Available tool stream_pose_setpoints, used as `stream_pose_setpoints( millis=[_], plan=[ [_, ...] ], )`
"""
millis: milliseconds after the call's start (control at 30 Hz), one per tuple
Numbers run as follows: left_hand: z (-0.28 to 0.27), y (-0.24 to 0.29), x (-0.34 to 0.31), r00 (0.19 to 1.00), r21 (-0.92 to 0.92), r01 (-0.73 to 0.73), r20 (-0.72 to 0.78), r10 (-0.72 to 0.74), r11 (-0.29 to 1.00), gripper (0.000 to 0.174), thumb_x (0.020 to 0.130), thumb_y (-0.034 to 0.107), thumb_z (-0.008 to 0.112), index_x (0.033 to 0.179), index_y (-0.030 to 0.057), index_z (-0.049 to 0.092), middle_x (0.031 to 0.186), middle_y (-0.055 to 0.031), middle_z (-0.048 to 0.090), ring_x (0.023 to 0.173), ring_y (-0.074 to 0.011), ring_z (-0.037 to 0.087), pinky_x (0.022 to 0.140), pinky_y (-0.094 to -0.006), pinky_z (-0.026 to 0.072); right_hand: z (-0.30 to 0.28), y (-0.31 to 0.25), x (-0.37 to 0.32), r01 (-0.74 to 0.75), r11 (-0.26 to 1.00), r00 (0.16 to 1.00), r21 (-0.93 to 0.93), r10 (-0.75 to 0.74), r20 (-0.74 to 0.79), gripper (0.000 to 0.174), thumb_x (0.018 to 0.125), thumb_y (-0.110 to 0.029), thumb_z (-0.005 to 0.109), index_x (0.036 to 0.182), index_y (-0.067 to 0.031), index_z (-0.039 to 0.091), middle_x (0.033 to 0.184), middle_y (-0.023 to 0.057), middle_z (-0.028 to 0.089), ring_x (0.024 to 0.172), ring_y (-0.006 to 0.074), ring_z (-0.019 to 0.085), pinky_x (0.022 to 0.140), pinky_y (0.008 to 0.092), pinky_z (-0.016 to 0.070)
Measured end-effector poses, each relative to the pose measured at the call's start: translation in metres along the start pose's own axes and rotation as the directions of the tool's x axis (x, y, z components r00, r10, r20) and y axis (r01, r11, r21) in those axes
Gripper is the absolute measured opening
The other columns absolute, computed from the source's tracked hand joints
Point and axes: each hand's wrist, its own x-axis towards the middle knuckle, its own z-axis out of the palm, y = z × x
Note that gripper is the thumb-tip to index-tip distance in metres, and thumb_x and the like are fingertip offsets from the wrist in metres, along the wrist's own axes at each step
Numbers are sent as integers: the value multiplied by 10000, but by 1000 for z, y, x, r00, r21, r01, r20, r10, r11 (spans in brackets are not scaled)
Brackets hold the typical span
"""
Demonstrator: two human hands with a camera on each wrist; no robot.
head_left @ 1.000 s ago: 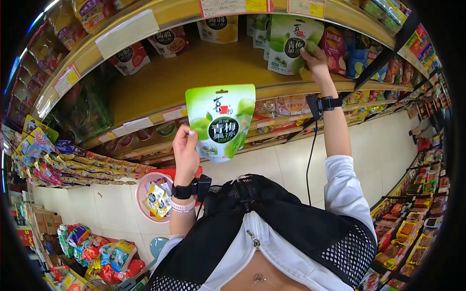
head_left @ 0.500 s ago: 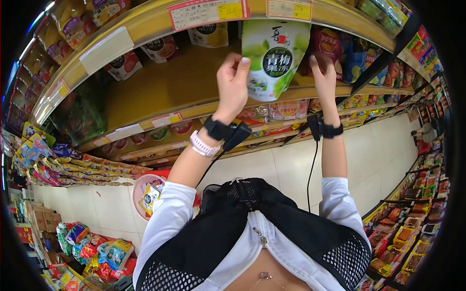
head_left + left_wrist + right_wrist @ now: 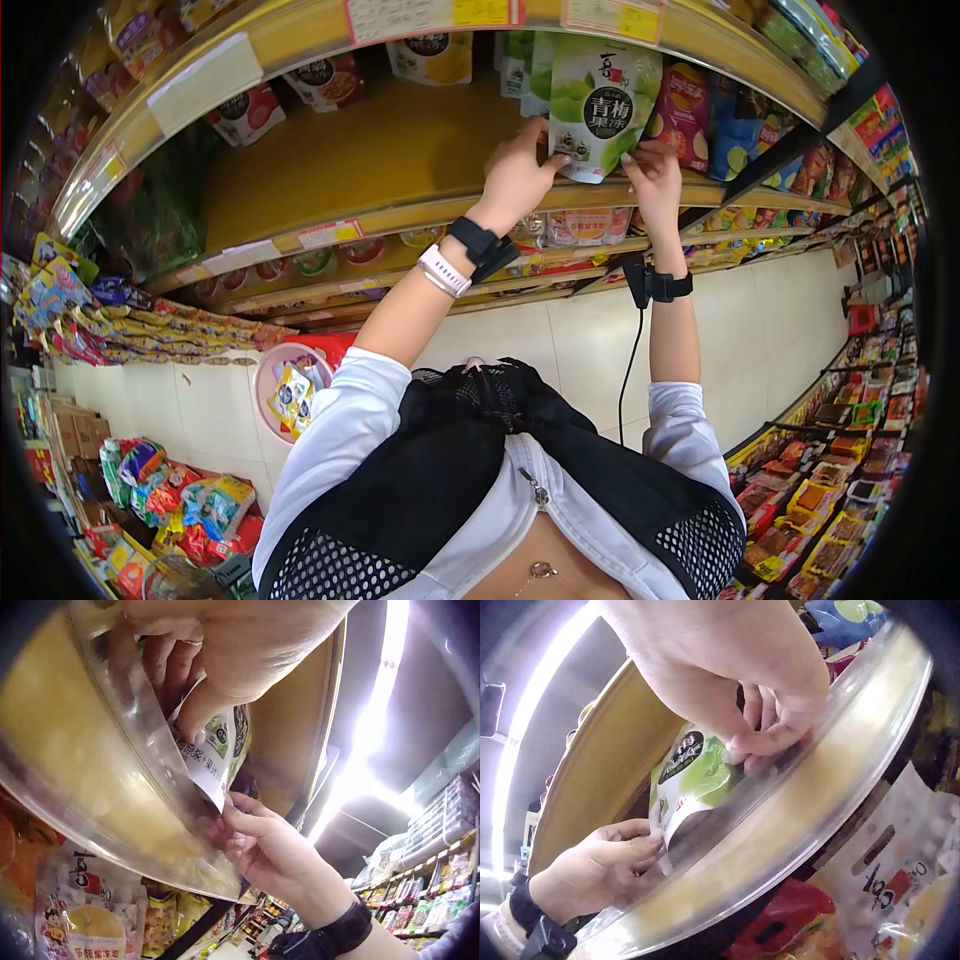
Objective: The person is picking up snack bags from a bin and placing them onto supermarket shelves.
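Note:
A green and white pouch of green plum jelly (image 3: 605, 110) stands upright at the front of the shelf (image 3: 370, 150). Its lower left corner is pinched by my left hand (image 3: 515, 180), thumb in front. My right hand (image 3: 656, 185) pinches the lower right corner, as the right wrist view shows with the thumb and fingertips on the pouch (image 3: 697, 772). Both hands are just above the shelf's clear front lip (image 3: 780, 817). Behind the pouch, more green pouches (image 3: 517, 75) stand in a row, partly hidden.
Right of the pouch are a red chip bag (image 3: 685, 115) and blue bags (image 3: 735, 130). Other jelly pouches (image 3: 430, 58) stand at the back left. A price-tagged shelf edge (image 3: 430, 15) runs overhead. Below left, a pink basket (image 3: 262, 395) holds small packets.
My left hand carried the green plum jelly pouch from in front of me up onto the shelf, in front of the others. My right hand moved from the standing pouch to the carried one's lower right corner.

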Motion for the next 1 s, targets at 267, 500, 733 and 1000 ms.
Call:
stream_pose_setpoints(
  millis=[267, 500, 733, 1000],
  plan=[
    [1, -8, -5, 996, 142, -50, -72, 61, 989, 186, 715, 84, 620, 867, 43, 521, 697, -104, 588, 641, -285, 569, 573, -381, 435, 4, 11, -4, 11, 998, 996, -62, -17, -90, 269, 788, -7, 586, 1048, -5, 518, 882, 58, 580, 689, 75, 546, 442, 186, 404],
    [3, -5, -7, 994, 167, -51, -89, 66, 985, 167, 741, 117, 587, 884, 64, 518, 709, -114, 592, 693, -323, 564, 597, -418, 422, 4, 15, -5, 50, 995, 987, -90, -63, -151, 188, 786, -12, 595, 968, -2, 546, 860, 60, 584, 653, 81, 540, 447, 206, 399],
    [2, 0, -11, 990, 116, -105, -84, 115, 988, 172, 740, 97, 579, 896, 61, 517, 724, -124, 591, 723, -331, 563, 623, -427, 429, -3, 22, -2, 61, 986, 984, -155, -85, -155, 168, 783, -12, 599, 939, -13, 536, 815, 46, 563, 654, 90, 520, 493, 221, 391],
    [-2, -6, -7, 997, 175, -56, -39, 64, 983, 165, 749, 118, 577, 890, 56, 519, 751, -135, 597, 740, -345, 563, 635, -432, 434, -5, 30, 8, 61, 971, 995, -231, -78, -65, 165, 780, -16, 599, 930, 6, 532, 797, 68, 569, 710, 120, 542, 606, 245, 425]
  ],
)
